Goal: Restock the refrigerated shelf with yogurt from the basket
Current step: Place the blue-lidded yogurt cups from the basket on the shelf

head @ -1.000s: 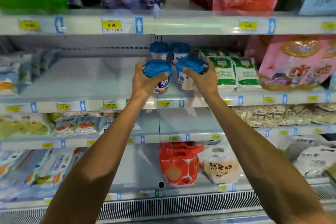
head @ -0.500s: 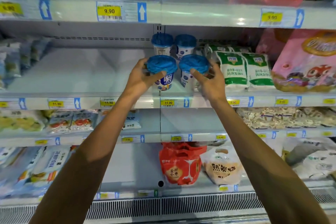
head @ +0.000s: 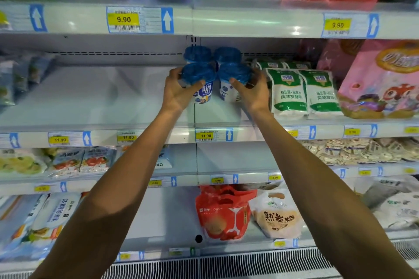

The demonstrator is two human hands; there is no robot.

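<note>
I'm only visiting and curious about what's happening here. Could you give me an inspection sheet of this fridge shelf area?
Surface: white refrigerated shelf; the cups stand near its middle.
Job's things: four blue-lidded yogurt cups in a two-by-two block: front left yogurt cup, front right yogurt cup, back left cup, back right cup. The basket is not in view.
Clutter: nothing seen.
Hands: left hand grips the front left yogurt cup; right hand grips the front right yogurt cup.
Cables: nothing seen.
Surroundings: green-and-white pouches right of the cups, pink bag beyond them, yellow price tags on shelf edges, stocked shelves above and below.
</note>
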